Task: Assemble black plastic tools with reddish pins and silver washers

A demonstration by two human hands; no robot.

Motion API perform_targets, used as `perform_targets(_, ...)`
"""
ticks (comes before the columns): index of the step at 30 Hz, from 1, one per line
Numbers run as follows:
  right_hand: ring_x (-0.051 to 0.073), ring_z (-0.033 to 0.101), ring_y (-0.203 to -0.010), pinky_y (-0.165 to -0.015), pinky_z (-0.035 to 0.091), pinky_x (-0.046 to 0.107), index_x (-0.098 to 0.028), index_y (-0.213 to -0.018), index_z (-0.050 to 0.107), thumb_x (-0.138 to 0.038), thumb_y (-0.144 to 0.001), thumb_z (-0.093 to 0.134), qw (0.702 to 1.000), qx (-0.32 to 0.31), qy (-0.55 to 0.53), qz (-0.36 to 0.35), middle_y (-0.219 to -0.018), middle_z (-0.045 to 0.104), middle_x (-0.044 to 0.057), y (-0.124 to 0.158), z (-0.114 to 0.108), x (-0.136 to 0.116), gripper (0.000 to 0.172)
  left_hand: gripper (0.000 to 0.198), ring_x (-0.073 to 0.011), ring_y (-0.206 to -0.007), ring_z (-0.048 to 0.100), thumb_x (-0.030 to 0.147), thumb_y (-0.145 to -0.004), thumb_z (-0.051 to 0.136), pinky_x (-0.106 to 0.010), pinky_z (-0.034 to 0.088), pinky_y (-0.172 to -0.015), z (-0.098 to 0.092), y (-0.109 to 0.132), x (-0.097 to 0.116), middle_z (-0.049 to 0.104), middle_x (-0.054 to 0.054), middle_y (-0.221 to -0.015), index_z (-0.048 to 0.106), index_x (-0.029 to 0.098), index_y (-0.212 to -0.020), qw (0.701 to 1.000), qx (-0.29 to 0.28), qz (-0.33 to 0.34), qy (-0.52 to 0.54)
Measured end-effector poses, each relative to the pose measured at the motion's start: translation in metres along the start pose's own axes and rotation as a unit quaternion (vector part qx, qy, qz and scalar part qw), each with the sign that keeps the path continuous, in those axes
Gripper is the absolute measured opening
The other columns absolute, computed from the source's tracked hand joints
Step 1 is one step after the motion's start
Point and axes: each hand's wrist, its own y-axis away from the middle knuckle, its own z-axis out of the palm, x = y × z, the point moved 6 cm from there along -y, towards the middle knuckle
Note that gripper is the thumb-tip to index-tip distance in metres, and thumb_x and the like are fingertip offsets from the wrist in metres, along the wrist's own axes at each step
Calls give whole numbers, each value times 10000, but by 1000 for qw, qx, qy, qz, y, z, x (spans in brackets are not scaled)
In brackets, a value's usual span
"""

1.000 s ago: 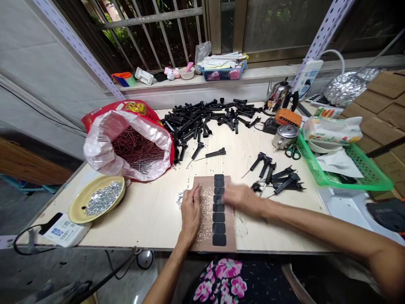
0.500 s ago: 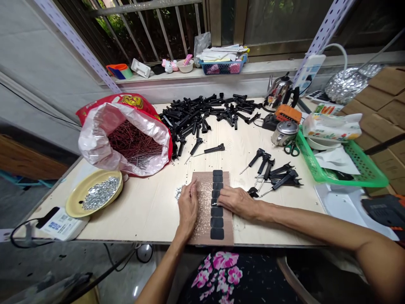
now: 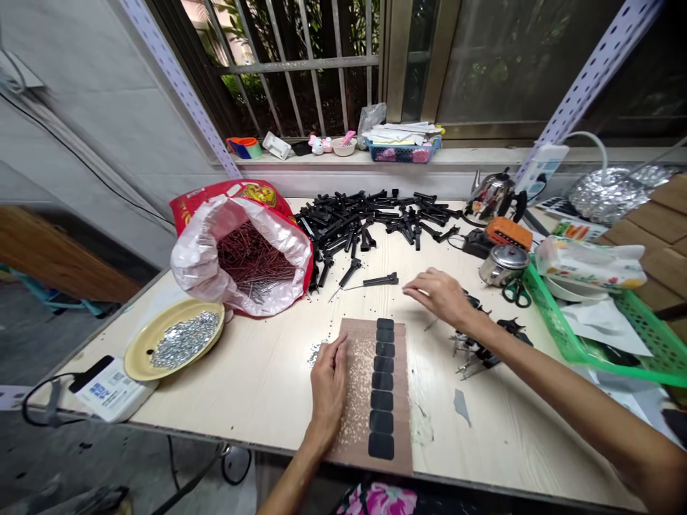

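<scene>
A brown board (image 3: 358, 429) with a column of black rounded squares (image 3: 381, 420) lies in front of me at the table's near edge. My left hand (image 3: 328, 386) rests along the board's left edge, fingers stretched out and nothing visible in them. Beside its fingertips is a small heap of shiny metal bits (image 3: 318, 352). My right hand (image 3: 441, 295) hovers above the table beyond the board's upper right corner, fingers extended and apparently empty. Left of its fingertips lies a black plastic piece with a thin metal rod (image 3: 380, 280). Similar rodded pieces (image 3: 491, 350) are partly hidden behind my right forearm.
Many black plastic pieces (image 3: 348, 222) are piled at the back. To the left stand a bag of reddish rods (image 3: 187, 250) and a yellow dish (image 3: 134, 366) of metal bits. A kettle (image 3: 491, 197), metal pot (image 3: 503, 266), scissors (image 3: 517, 293) and green basket (image 3: 563, 340) are at right.
My right hand has left the black squares, where a small metal tip showed at its fingers, and moved up and right. My left hand stays at the board's edge. The view has shifted.
</scene>
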Motion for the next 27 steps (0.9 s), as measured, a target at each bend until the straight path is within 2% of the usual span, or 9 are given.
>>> perform_targets(3, 190, 510, -849, -694, 360, 286, -200, -973, 654, -309, -950, 428, 998, -32, 21, -48, -932, 655, 53, -50, 51, -28, 252, 344, -196, -943, 593, 372, -898, 431, -320, 467, -817, -15, -8, -6, 633, -70, -1021, 623, 195, -1121, 999, 29, -21, 9)
perform_targets(6, 208, 482, -908, -755, 339, 309, -199, -960, 638, -251, -940, 443, 991, -68, 71, -90, -932, 633, 67, -82, 95, -47, 203, 330, -190, -881, 596, 370, -887, 444, -315, 470, -776, -40, -20, -17, 633, -74, -983, 640, 174, -1067, 997, 58, -40, -18)
perform_targets(8, 216, 470, -914, -767, 334, 321, -175, -933, 628, -194, -932, 439, 989, -78, 76, -99, -927, 617, 88, -91, 110, -49, 190, 306, -185, -825, 592, 362, -880, 452, -315, 467, -748, -58, -25, -25, 637, -70, -943, 659, 172, -1001, 996, 63, -40, -51)
perform_targets(10, 222, 465, -908, -759, 341, 321, -144, -916, 616, -152, -927, 419, 989, -80, 72, -98, -930, 602, 113, -93, 115, -44, 198, 275, -179, -772, 585, 351, -870, 469, -312, 462, -717, -71, -25, -34, 641, -62, -904, 671, 182, -949, 995, 46, -31, -88)
perform_targets(13, 223, 475, -896, -736, 371, 313, -124, -967, 596, -167, -941, 385, 991, -70, 61, -91, -949, 595, 124, -86, 107, -31, 217, 245, -173, -739, 583, 328, -867, 482, -312, 459, -698, -77, -18, -48, 639, -55, -871, 673, 195, -943, 992, 7, -14, -128)
perform_targets(17, 204, 525, -878, -734, 427, 309, -162, -1080, 571, -225, -964, 349, 996, 26, -41, -73, -955, 614, 91, -67, 68, -24, 258, 198, -179, -795, 593, 280, -870, 487, -312, 465, -725, -69, -8, -58, 634, -51, -877, 666, 216, -926, 990, -36, 27, -137)
perform_targets(19, 195, 553, -881, -757, 453, 319, -175, -1113, 565, -247, -963, 360, 990, 73, -104, -67, -973, 623, 83, -54, 46, -30, 264, 182, -177, -799, 590, 265, -871, 489, -307, 467, -720, -65, -4, -57, 626, -50, -870, 660, 218, -913, 988, -53, 42, -137)
perform_targets(22, 190, 583, -892, -783, 481, 337, -175, -1182, 540, -245, -950, 387, 981, 101, -156, -53, -1026, 628, 84, -33, 25, -47, 287, 179, -172, -794, 582, 256, -882, 480, -300, 465, -716, -64, 6, -49, 604, -49, -860, 650, 211, -911, 987, -62, 49, -142)
perform_targets(27, 175, 602, -904, -781, 504, 322, -174, -1140, 571, -223, -930, 418, 976, 83, -194, -48, -1009, 643, 71, -2, 20, -77, 264, 189, -179, -825, 572, 269, -898, 468, -293, 462, -718, -59, 23, -30, 575, -53, -853, 648, 213, -913, 978, -91, 86, -169)
